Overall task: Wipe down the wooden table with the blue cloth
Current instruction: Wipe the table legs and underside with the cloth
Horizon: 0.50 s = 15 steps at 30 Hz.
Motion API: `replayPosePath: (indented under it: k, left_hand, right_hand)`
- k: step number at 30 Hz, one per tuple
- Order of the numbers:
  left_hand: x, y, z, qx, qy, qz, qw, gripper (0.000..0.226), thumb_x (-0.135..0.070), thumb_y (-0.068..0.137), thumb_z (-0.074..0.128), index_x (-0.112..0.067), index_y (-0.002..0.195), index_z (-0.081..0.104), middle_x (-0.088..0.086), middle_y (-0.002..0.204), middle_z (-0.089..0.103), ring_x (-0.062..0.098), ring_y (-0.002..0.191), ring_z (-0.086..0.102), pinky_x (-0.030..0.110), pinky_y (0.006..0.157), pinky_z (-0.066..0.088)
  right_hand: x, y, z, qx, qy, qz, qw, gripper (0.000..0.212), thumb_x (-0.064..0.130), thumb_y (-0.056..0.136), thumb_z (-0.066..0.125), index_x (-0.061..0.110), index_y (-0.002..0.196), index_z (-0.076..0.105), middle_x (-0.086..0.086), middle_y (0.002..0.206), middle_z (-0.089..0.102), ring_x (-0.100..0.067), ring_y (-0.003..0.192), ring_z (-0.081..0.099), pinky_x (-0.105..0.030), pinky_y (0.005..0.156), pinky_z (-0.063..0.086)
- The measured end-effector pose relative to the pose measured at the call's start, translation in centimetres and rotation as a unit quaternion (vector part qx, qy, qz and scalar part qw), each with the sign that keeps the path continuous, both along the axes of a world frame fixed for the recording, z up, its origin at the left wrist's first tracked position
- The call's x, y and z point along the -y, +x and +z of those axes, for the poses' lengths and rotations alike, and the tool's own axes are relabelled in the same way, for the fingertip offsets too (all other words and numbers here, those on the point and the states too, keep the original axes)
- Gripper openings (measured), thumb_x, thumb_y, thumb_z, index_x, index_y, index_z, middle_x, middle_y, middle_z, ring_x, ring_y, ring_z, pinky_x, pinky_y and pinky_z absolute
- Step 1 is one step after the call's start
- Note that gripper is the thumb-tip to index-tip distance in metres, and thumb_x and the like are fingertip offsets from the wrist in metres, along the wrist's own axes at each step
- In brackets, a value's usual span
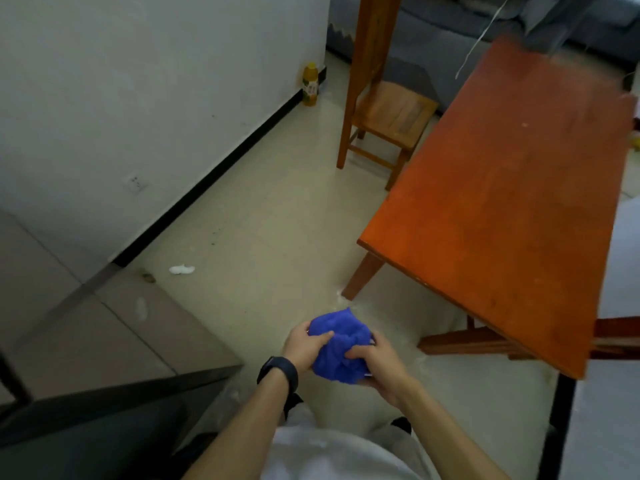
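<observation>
A bunched-up blue cloth (pixel 341 346) sits between both my hands, low in the middle of the view, above the floor. My left hand (pixel 304 344), with a dark band on its wrist, grips the cloth's left side. My right hand (pixel 379 363) grips its right and underside. The wooden table (pixel 502 202), reddish-brown with a bare top, stands to the right and ahead of my hands, apart from the cloth.
A wooden chair (pixel 388 112) stands beyond the table's far left side. A yellow bottle (pixel 310 84) stands by the white wall. A white scrap (pixel 181 269) lies on the pale floor. A dark ledge (pixel 121 393) runs at lower left, a grey sofa (pixel 450 36) at the back.
</observation>
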<state>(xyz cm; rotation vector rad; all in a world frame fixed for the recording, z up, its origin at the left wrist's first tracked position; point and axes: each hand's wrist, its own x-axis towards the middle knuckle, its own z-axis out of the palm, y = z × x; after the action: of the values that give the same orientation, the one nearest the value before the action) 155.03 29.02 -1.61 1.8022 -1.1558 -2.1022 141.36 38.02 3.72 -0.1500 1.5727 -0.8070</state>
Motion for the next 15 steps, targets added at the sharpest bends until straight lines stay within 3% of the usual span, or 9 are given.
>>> replayPosePath:
  k: [2, 3, 6, 10, 15]
  left_hand:
    - [0.0, 1.5, 0.4, 0.013, -0.015, -0.015, 1.000, 0.020, -0.011, 0.087, 0.071, -0.015, 0.106, 0.069, 0.007, 0.103, 0.074, 0.023, 0.096, 0.069, 0.045, 0.090, 0.056]
    - [0.4, 2.1, 0.8, 0.017, -0.024, -0.035, 0.999, 0.016, -0.013, 0.088, 0.071, -0.019, 0.102, 0.067, 0.005, 0.102, 0.073, 0.022, 0.096, 0.069, 0.044, 0.090, 0.056]
    - [2.3, 2.8, 1.1, 0.030, -0.060, -0.108, 0.992, 0.019, -0.020, 0.087, 0.072, -0.031, 0.098, 0.061, -0.003, 0.101, 0.070, 0.021, 0.097, 0.067, 0.041, 0.091, 0.055]
    - [5.6, 1.7, 0.5, 0.053, -0.116, -0.162, 0.979, 0.027, -0.025, 0.084, 0.072, -0.037, 0.104, 0.058, -0.003, 0.108, 0.069, 0.021, 0.102, 0.066, 0.041, 0.094, 0.053]
    - [10.5, -2.0, 1.5, 0.040, -0.090, -0.167, 0.981, 0.034, -0.033, 0.077, 0.073, -0.030, 0.107, 0.058, 0.007, 0.113, 0.069, 0.025, 0.101, 0.066, 0.045, 0.089, 0.056]
  right_hand:
    - [-0.6, 1.5, 0.4, -0.081, -0.027, 0.023, 0.996, 0.092, 0.003, 0.079, 0.071, 0.026, 0.153, 0.022, 0.008, 0.119, 0.057, -0.013, 0.096, 0.067, -0.029, 0.067, 0.058]
    - [-0.6, 2.1, 0.5, -0.103, -0.054, 0.049, 0.992, 0.093, 0.003, 0.081, 0.071, 0.029, 0.154, 0.019, 0.012, 0.123, 0.053, -0.006, 0.096, 0.065, -0.022, 0.068, 0.056]
    - [0.1, 3.0, 0.5, -0.144, -0.095, 0.126, 0.977, 0.080, 0.019, 0.084, 0.076, 0.028, 0.151, 0.033, 0.007, 0.144, 0.047, 0.001, 0.113, 0.055, -0.012, 0.082, 0.050]
    - [2.6, 2.9, 0.0, -0.245, -0.119, 0.199, 0.941, 0.086, 0.042, 0.081, 0.077, 0.030, 0.153, 0.031, 0.010, 0.152, 0.037, -0.005, 0.134, 0.041, -0.024, 0.109, 0.039]
    - [7.5, 0.4, -1.6, -0.328, -0.122, 0.241, 0.905, 0.087, 0.040, 0.081, 0.075, 0.030, 0.154, 0.028, 0.009, 0.155, 0.032, -0.011, 0.136, 0.039, -0.028, 0.111, 0.036]
